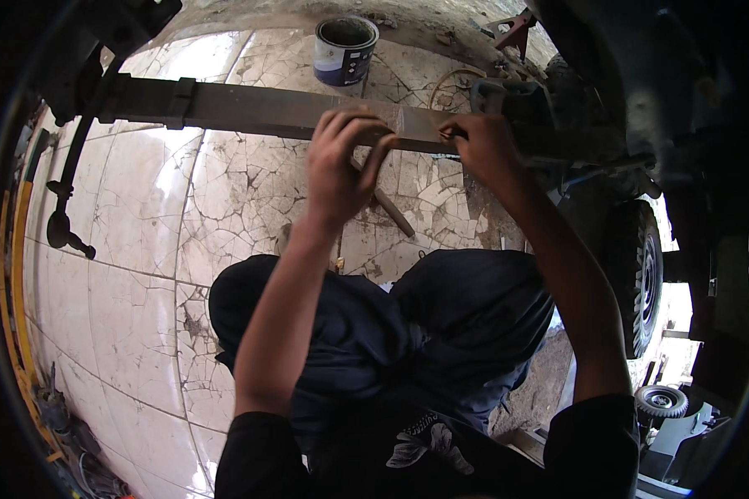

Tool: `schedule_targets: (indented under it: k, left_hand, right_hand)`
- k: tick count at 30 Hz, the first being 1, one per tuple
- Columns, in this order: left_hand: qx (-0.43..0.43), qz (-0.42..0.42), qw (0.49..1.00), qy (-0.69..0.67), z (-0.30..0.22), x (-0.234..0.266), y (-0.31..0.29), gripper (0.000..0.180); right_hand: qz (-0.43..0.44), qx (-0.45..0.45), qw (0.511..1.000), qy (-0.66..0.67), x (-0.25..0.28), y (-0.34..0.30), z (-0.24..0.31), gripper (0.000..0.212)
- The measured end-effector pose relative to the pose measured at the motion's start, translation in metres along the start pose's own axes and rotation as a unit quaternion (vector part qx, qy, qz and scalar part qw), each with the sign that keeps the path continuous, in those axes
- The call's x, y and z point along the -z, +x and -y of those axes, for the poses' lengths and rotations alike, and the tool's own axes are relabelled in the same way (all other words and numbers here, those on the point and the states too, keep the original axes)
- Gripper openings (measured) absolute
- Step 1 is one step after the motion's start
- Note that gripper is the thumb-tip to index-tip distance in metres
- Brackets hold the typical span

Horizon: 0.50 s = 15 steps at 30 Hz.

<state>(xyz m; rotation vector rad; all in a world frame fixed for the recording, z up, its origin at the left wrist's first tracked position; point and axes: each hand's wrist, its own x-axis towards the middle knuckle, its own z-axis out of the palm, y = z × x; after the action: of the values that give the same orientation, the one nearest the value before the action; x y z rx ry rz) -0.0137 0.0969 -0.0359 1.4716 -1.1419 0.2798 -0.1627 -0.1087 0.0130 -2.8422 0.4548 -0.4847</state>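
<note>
A long dark metal bar [241, 108], like a leaf spring with a clamp [181, 103] round it, runs crosswise in front of me. My left hand [341, 162] is at the middle of its near edge, fingers bent over and thumb tip close to the forefinger. What lies between them, if anything, is hidden. To its right, my right hand [484, 143] pinches at the bar's near edge. Something small and brownish shows at its fingertips, too small to name. A round rod [394, 214] lies at a slant below the bar, partly behind my left hand.
Beyond the bar stands an open paint can [341, 66]. Cracked tiles [133, 208] cover the floor. A dark rod with a jointed end [61, 224] hangs at left. On the right are a tyre [641, 283] and a smaller wheel [662, 402]. A red stand [514, 33] is at the back.
</note>
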Motion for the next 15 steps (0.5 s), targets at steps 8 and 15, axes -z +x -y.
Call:
schedule_targets:
  k: [8, 15]
  left_hand:
    - [0.039, 0.209, 0.912, 0.351, 0.031, -0.002, 0.038, 0.106]
    - [0.032, 0.195, 0.922, 0.333, 0.038, 0.000, 0.033, 0.095]
  right_hand:
    - [0.045, -0.094, 0.993, 0.050, 0.000, 0.034, 0.010, 0.021]
    - [0.056, -0.044, 0.997, -0.005, 0.011, 0.008, 0.006, 0.020]
